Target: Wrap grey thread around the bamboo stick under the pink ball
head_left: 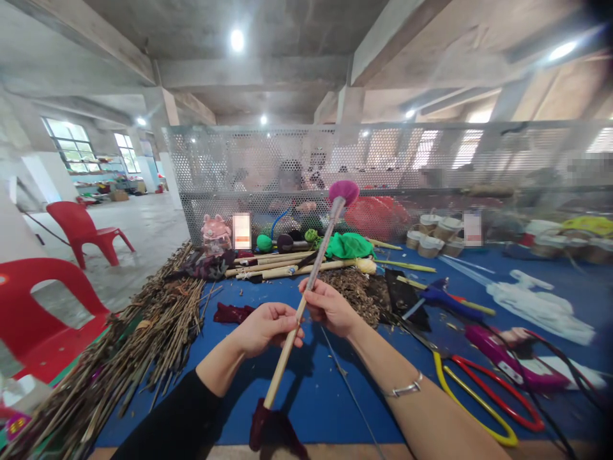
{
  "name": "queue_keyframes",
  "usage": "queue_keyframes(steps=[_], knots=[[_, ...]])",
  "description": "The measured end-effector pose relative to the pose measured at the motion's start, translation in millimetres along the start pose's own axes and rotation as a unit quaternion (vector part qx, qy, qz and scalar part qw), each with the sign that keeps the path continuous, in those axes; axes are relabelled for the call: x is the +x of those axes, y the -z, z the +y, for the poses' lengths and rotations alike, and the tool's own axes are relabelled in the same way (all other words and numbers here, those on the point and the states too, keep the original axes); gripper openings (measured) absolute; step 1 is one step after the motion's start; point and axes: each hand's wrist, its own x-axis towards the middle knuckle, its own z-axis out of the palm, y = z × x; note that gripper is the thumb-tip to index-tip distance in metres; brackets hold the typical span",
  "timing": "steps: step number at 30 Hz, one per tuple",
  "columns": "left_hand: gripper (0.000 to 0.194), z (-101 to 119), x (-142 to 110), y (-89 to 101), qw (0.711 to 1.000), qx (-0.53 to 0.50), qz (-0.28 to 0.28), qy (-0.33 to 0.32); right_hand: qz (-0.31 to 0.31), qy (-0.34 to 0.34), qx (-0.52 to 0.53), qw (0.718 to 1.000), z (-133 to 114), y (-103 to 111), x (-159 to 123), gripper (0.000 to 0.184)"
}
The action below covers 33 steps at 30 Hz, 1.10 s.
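Observation:
A pale wooden stick (282,370) slants up and away from me across the middle of the view. Its upper part (325,246) looks wrapped in something greyish and shiny, and a round magenta head (343,193) tops it. Dark red cloth (275,431) is at the lower end. My left hand (268,329) pinches the bare wood around its middle. Just above it, my right hand (330,306) is closed on the stick near the lower edge of the wrapped part. Below the right hand, a thin strand (345,377) runs down the table.
Scissors (483,390) with red and yellow handles lie at the right of the blue table (225,390), near a purple glue gun (512,358). Brown twigs (158,319) heap on the left. Behind stand more sticks (272,265), green cloth (349,246) and a perforated metal screen (239,160).

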Motion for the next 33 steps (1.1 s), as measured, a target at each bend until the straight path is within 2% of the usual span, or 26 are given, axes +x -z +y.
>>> queue_keyframes(steps=[3,7,9,11,16,19,21,23,25,27,30,32,33], knots=[[0.043,-3.5,2.2,-5.0,1.000,0.015,0.020,0.003,0.036,0.002,-0.032,0.999,0.8,0.4,1.5,0.039],[0.040,-6.4,5.3,-10.5,0.977,0.124,0.145,-0.096,0.072,0.014,-0.078,0.994,5.7,2.7,5.9,0.039],[0.035,-4.5,4.7,-11.4,0.960,0.180,0.183,-0.115,0.076,0.022,-0.092,0.993,6.3,2.8,6.5,0.039],[0.033,-0.5,2.9,-11.3,0.961,0.182,0.186,-0.093,0.072,0.030,-0.094,0.993,5.0,2.4,5.6,0.039],[0.038,5.6,-0.1,-11.4,0.993,0.030,0.113,-0.021,0.052,0.030,-0.057,0.997,3.0,2.8,3.0,0.039],[0.037,-0.4,1.6,-13.5,0.988,0.086,0.130,-0.023,0.083,0.040,-0.089,0.992,8.8,2.8,6.7,0.038],[0.038,-7.0,3.5,-14.7,0.960,0.196,0.186,-0.070,0.105,0.061,-0.125,0.985,13.5,1.5,10.6,0.037],[0.034,-12.6,5.1,-14.7,0.905,0.316,0.251,-0.133,0.119,0.079,-0.153,0.978,16.2,-0.5,13.4,0.036],[0.023,-14.6,5.2,-13.1,0.860,0.388,0.287,-0.168,0.117,0.080,-0.165,0.976,15.8,-2.2,13.6,0.034],[0.018,-12.2,3.2,-10.5,0.849,0.409,0.283,-0.176,0.098,0.068,-0.161,0.980,13.2,-2.6,11.6,0.034],[0.024,-3.9,-1.9,-6.4,0.853,0.435,0.225,-0.180,0.069,0.052,-0.137,0.987,10.3,-1.2,7.9,0.035],[0.027,0.2,-3.9,-4.7,0.833,0.481,0.205,-0.178,0.071,0.055,-0.131,0.987,11.6,-1.2,7.1,0.035],[0.028,0.9,-4.0,-4.2,0.814,0.507,0.215,-0.182,0.078,0.061,-0.133,0.986,13.3,-2.0,7.2,0.035]])
